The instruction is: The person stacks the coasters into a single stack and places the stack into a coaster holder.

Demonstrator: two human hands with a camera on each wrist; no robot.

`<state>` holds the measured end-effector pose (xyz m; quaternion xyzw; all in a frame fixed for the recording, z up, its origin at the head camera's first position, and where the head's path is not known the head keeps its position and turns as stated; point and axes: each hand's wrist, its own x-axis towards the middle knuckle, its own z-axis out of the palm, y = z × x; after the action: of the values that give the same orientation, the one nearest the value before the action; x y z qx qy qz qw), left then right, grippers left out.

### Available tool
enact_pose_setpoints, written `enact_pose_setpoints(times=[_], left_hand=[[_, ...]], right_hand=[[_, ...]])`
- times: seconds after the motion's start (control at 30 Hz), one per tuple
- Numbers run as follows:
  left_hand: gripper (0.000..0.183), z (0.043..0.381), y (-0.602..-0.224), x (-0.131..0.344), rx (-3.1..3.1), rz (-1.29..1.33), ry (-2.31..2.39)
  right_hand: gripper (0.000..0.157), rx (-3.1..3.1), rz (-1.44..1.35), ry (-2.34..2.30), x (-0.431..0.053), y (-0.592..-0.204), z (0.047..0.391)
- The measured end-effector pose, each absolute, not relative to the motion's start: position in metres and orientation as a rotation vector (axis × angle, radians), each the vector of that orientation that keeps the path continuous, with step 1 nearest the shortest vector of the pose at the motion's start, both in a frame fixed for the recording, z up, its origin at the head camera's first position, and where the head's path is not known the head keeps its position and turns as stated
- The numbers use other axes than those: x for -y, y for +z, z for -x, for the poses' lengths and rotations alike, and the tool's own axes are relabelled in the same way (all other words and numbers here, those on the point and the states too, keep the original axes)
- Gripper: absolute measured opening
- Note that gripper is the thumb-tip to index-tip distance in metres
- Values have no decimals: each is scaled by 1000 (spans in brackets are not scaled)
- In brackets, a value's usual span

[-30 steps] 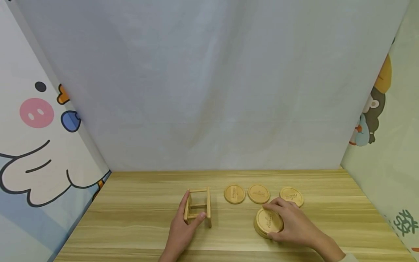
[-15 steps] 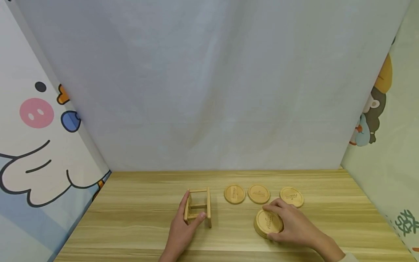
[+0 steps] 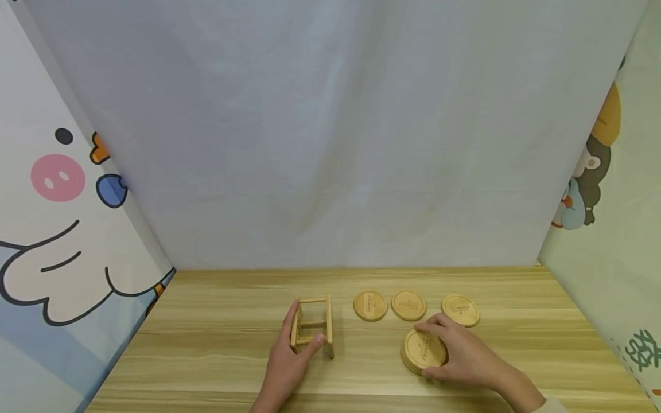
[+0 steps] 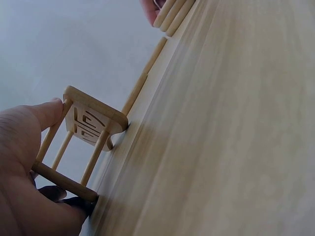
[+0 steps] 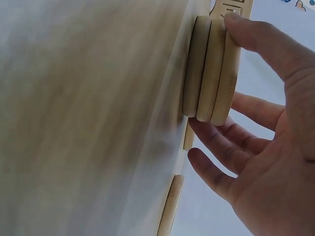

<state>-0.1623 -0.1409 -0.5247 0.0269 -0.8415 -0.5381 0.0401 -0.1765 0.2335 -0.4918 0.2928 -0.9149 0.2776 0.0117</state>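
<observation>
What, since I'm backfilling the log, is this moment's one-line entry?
left grip: holds rack | right grip: holds three-coaster stack | loose coasters: three, flat on table beyond stack

A pale cloth [image 3: 330,137] hangs behind a wood-grain tabletop [image 3: 206,327], between cartoon-printed side panels [image 3: 46,103].

Rack [image 4: 96,104] in my left grip [image 3: 287,361]: tan wood, cut-out pattern. Stack [image 3: 423,349] in my right grip [image 3: 465,355]: yellow-tan, darker brown lettering on top. Loose coasters [image 3: 408,306]: same tan, same brown print. Counter [image 3: 232,344]: yellow-beige, streaky grain. Backdrop [image 3: 335,143]: plain pale grey. Left wall [image 3: 57,229]: white cartoon, black outlines, pink patch. Right wall [image 3: 583,275]: pale green. My sleeve [image 3: 551,406]: off-white.
</observation>
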Motion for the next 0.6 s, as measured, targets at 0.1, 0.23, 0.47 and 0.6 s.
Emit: enact_pose_setpoints(times=[0.1, 0.23, 0.47, 0.6], left_hand=[[94, 162, -524, 141, 2579, -79, -1646], [94, 162, -524, 142, 2574, -78, -1662], [94, 162, -525, 142, 2575, -76, -1663], [94, 163, -526, 142, 2577, -72, -1659]], right_hand=[[78, 2858, -916, 869, -234, -492, 177], [81, 2870, -911, 869, -234, -492, 177], [85, 2875, -868, 844, -235, -489, 174], [83, 2867, -841, 852, -235, -486, 174]])
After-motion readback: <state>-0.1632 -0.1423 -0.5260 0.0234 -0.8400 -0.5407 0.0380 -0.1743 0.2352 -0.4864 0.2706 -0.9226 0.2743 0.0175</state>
